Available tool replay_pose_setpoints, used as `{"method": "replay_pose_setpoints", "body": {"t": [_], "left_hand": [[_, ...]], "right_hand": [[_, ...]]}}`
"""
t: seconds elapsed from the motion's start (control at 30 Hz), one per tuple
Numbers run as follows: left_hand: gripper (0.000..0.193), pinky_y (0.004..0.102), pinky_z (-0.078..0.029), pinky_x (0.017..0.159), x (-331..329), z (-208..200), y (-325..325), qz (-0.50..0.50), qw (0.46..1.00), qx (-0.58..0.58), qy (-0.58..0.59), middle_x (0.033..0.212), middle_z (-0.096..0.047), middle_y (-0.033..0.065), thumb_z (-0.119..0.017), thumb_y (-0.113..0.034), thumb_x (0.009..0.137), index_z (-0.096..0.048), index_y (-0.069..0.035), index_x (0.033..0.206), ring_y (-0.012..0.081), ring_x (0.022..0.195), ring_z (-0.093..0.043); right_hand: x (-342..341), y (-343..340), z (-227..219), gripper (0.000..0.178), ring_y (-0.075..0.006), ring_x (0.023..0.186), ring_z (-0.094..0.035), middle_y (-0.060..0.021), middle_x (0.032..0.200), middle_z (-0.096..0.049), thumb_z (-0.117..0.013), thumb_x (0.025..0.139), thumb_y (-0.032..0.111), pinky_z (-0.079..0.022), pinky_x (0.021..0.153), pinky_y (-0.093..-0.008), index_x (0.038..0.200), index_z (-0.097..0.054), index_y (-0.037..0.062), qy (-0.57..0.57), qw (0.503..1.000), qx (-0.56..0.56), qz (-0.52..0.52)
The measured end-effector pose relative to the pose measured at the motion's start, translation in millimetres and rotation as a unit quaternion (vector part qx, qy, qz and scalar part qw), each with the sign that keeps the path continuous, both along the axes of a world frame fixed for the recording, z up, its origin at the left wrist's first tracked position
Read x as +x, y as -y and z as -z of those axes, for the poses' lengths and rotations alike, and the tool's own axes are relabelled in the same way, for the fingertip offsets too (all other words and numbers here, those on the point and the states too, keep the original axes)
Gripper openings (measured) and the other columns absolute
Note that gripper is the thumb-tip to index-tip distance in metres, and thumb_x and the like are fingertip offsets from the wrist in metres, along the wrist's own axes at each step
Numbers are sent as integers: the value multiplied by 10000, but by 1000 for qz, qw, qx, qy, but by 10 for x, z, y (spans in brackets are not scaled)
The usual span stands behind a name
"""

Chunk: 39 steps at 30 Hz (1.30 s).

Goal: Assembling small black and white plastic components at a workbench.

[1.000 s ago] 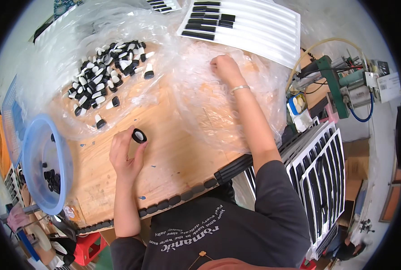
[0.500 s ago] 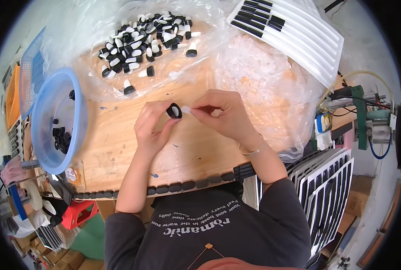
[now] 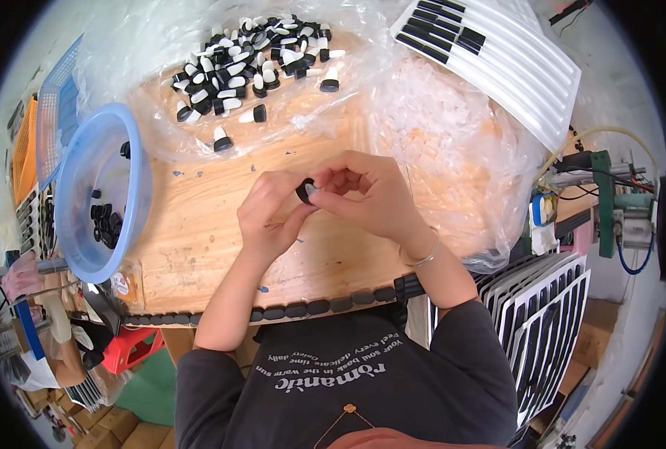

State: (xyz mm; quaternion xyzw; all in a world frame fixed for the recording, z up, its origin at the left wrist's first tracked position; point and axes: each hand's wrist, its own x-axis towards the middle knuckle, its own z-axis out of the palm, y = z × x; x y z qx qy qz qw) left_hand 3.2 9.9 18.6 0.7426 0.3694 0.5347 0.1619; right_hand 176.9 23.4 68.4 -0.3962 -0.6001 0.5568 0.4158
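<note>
Over the middle of the wooden table (image 3: pixel 198 247), my left hand (image 3: pixel 262 221) pinches a small black cap (image 3: pixel 302 191) between thumb and fingers, its open side turned toward my right hand (image 3: pixel 374 194). My right thumb and fingertips are closed around a small whitish piece (image 3: pixel 312 196), which touches the cap's opening. The fingers partly hide the piece. Beyond my hands, a heap of black caps with white oval parts (image 3: pixel 232 75) lies on clear plastic sheeting. To the right, a pile of thin translucent pieces (image 3: pixel 430 112) rests on more plastic.
A blue basin (image 3: pixel 140 202) with several black pieces inside stands at the left, near a blue mesh basket (image 3: pixel 52 135). White slotted trays (image 3: pixel 527 82) lean at the far right. More trays (image 3: pixel 531 329) stand beside my right arm. Dark padding (image 3: pixel 295 310) lines the table's near edge.
My right hand has brought the whitish piece left from beside the cap to its opening. Both hands have shifted slightly right, and the cap has turned more edge-on.
</note>
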Motion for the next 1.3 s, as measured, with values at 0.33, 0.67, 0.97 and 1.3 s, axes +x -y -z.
{"method": "replay_pose_setpoints", "body": {"t": [0.33, 0.67, 0.97, 1.3], "left_hand": [[433, 351, -497, 725, 44, 22, -12, 24, 997, 34, 60, 873, -644, 140, -799, -9, 604, -628, 25, 1001, 287, 814, -608], [449, 347, -476, 681, 38, 6, -20, -8, 997, 78, -7, 862, -632, 133, -798, -28, 564, -647, 48, 980, 286, 785, -575], [446, 343, -485, 661, 54, -15, -28, 16, 993, 112, -16, 874, -630, 146, -780, 9, 568, -642, 64, 988, 282, 768, -578], [477, 337, -490, 678, 63, 44, -38, 19, 994, 92, -52, 893, -629, 149, -774, 41, 565, -633, 52, 1021, 283, 786, -581]], "right_hand": [[-25, 25, 163, 182, -89, 818, -593, -34, 893, -601, -656, 815, -11, -515, 733, -226, 984, -591, -15, -53, 998, -17, -6], [-25, 43, 240, 301, -127, 926, -615, -104, 1014, -643, -613, 851, 0, -517, 815, -265, 1143, -561, -51, -89, 984, -138, -64], [-8, 36, 379, 274, -113, 951, -598, -82, 1051, -630, -573, 879, 10, -494, 836, -258, 1150, -566, -29, -164, 966, -171, -100], [-21, -4, 539, 219, -97, 870, -614, -41, 951, -650, -567, 889, 54, -502, 760, -245, 1102, -595, 13, -193, 958, -195, -85]]}}
